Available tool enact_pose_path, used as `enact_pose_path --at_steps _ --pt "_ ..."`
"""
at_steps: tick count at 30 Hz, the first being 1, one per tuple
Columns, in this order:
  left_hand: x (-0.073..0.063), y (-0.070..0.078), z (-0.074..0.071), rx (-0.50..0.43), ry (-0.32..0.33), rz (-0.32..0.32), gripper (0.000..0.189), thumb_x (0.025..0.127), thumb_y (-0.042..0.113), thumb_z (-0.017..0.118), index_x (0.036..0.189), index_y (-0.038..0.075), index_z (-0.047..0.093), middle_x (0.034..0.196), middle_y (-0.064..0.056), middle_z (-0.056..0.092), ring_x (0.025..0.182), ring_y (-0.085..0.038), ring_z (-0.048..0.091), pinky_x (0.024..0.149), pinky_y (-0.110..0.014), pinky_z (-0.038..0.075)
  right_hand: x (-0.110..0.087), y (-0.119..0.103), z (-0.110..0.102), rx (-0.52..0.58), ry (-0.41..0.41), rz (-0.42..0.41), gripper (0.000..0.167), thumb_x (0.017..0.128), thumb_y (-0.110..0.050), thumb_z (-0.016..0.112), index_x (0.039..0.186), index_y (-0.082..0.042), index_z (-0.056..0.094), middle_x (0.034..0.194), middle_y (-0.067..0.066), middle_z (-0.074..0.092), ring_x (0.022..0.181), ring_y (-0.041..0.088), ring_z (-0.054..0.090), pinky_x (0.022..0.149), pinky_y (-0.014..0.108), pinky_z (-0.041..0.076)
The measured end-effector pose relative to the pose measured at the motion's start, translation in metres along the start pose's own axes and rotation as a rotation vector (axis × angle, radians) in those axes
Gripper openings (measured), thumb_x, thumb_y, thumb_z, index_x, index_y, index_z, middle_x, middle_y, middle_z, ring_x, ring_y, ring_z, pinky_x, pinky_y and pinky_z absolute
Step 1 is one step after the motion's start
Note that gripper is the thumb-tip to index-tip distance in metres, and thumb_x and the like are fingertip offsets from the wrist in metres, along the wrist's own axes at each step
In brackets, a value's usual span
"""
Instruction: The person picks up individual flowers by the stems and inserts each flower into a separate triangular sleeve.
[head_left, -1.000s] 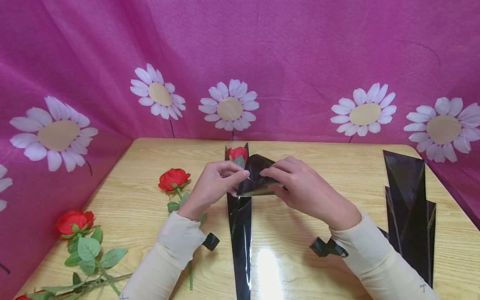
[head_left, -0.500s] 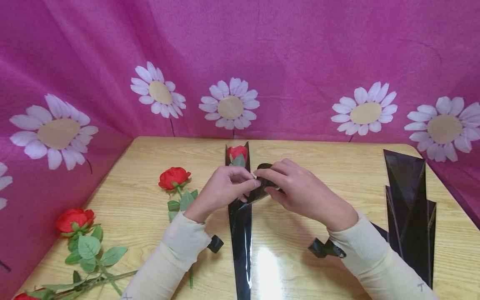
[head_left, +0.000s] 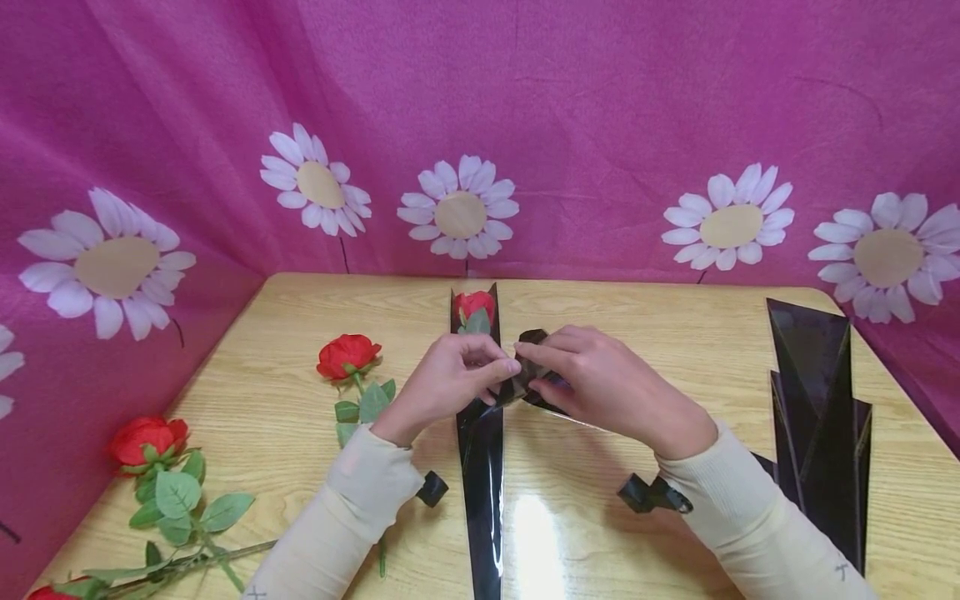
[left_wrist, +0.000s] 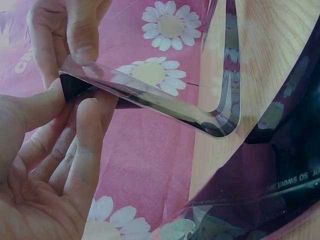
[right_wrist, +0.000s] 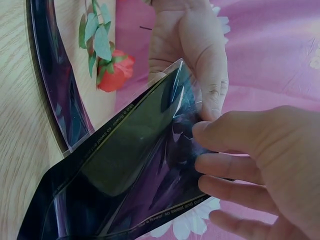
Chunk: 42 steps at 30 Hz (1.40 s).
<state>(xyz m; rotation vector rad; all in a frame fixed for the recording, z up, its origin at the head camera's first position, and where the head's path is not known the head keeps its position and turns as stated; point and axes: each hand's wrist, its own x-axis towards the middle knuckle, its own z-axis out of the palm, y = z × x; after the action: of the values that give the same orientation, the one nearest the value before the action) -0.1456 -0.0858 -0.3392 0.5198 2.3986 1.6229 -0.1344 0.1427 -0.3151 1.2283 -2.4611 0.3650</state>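
Observation:
Both hands hold the open end of a black flower sleeve with clear edges and gold lettering. My left hand pinches its corner between thumb and fingers. My right hand grips the same end beside it, its thumb on the film and fingers against it in the right wrist view. The tips of the two hands nearly meet. Just beneath the left hand lies another black sleeve, with a red rose showing at its top. Much of the held sleeve is hidden behind the right hand in the head view.
A loose red rose lies left of the wrapped one. More red roses with leafy stems lie at the table's left side. Several black sleeves are stacked at the right. A pink daisy-patterned cloth stands behind the table.
My left hand has shifted slightly right, closer to the right hand. The held sleeve has turned from its broad face to a narrower, bent shape. The roses have stayed put.

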Motion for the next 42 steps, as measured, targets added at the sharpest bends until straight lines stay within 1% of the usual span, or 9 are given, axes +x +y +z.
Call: enact_pose_path --at_steps 12,18,23,25,30,32,35,38,42 --pt "0.0019 -0.0029 -0.0004 0.016 0.032 -0.029 0.013 0.098 0.021 0.072 0.102 0.009 0.074 0.099 -0.011 0.071 0.071 -0.017 0.071 0.07 -0.033 0.064 -0.0016 0.0017 -0.0022 -0.02 0.006 0.005 0.045 0.084 -0.02 0.087 0.125 -0.007 0.075 0.098 0.003 0.08 0.086 0.016 0.073 0.088 0.041 0.062" --pt "0.0037 -0.0037 -0.0005 0.018 0.059 -0.058 0.014 0.098 0.022 0.072 0.101 0.009 0.074 0.103 -0.012 0.072 0.072 -0.016 0.071 0.07 -0.037 0.065 -0.0009 0.0014 -0.0019 -0.019 -0.002 0.001 0.036 0.082 -0.019 0.088 0.116 -0.009 0.078 0.095 0.003 0.08 0.082 0.015 0.073 0.086 0.041 0.062" --pt "0.0035 -0.0026 0.0014 -0.006 0.004 -0.041 0.014 0.098 0.021 0.072 0.1 0.008 0.073 0.101 -0.011 0.073 0.072 -0.016 0.072 0.07 -0.036 0.065 -0.0016 0.002 -0.0013 0.028 -0.024 0.011 0.029 0.082 -0.013 0.088 0.108 -0.015 0.076 0.089 -0.003 0.078 0.075 0.009 0.07 0.082 0.04 0.06" --pt "0.0031 -0.0024 0.0029 -0.006 -0.028 -0.028 0.013 0.098 0.021 0.072 0.098 0.008 0.073 0.097 -0.011 0.074 0.073 -0.019 0.072 0.07 -0.036 0.065 -0.0023 0.0019 -0.0013 0.047 -0.042 0.025 0.028 0.082 -0.012 0.087 0.105 -0.017 0.073 0.085 -0.006 0.076 0.069 0.004 0.065 0.075 0.035 0.059" --pt "0.0013 -0.0023 0.0069 0.047 -0.092 -0.004 0.011 0.096 0.023 0.075 0.097 0.012 0.076 0.091 -0.007 0.075 0.076 -0.024 0.071 0.072 -0.038 0.064 -0.0033 0.0008 -0.0019 0.072 -0.117 0.069 0.022 0.087 -0.007 0.08 0.098 -0.019 0.065 0.075 -0.01 0.066 0.059 -0.002 0.049 0.057 0.019 0.046" --pt "0.0007 -0.0023 0.0078 0.081 -0.104 0.004 0.01 0.095 0.023 0.075 0.097 0.014 0.077 0.089 -0.005 0.075 0.073 -0.022 0.07 0.072 -0.038 0.063 -0.0035 0.0004 -0.002 0.073 -0.139 0.08 0.02 0.088 -0.004 0.075 0.094 -0.019 0.063 0.073 -0.01 0.062 0.059 -0.001 0.046 0.056 0.017 0.042" --pt "0.0002 -0.0017 0.0078 0.111 -0.102 0.01 0.009 0.095 0.025 0.076 0.096 0.017 0.077 0.086 -0.003 0.074 0.069 -0.019 0.069 0.07 -0.037 0.062 -0.0039 0.0003 -0.0025 0.066 -0.148 0.091 0.02 0.087 -0.002 0.071 0.089 -0.018 0.061 0.071 -0.01 0.059 0.059 0.001 0.044 0.056 0.017 0.04" --pt "-0.0004 -0.0007 0.0069 0.122 -0.081 0.002 0.009 0.095 0.028 0.076 0.095 0.019 0.077 0.082 -0.004 0.073 0.068 -0.019 0.069 0.069 -0.034 0.06 -0.0044 0.0009 -0.0038 0.062 -0.146 0.099 0.02 0.086 -0.002 0.072 0.086 -0.018 0.06 0.07 -0.01 0.058 0.058 0.001 0.044 0.056 0.017 0.041" --pt "-0.001 0.0009 0.0063 0.111 -0.062 -0.014 0.011 0.095 0.03 0.076 0.095 0.02 0.077 0.083 -0.005 0.073 0.07 -0.02 0.07 0.072 -0.04 0.062 -0.0049 0.0013 -0.0043 0.078 -0.165 0.102 0.02 0.086 -0.003 0.075 0.087 -0.017 0.06 0.069 -0.011 0.06 0.058 0.0 0.045 0.056 0.016 0.042"
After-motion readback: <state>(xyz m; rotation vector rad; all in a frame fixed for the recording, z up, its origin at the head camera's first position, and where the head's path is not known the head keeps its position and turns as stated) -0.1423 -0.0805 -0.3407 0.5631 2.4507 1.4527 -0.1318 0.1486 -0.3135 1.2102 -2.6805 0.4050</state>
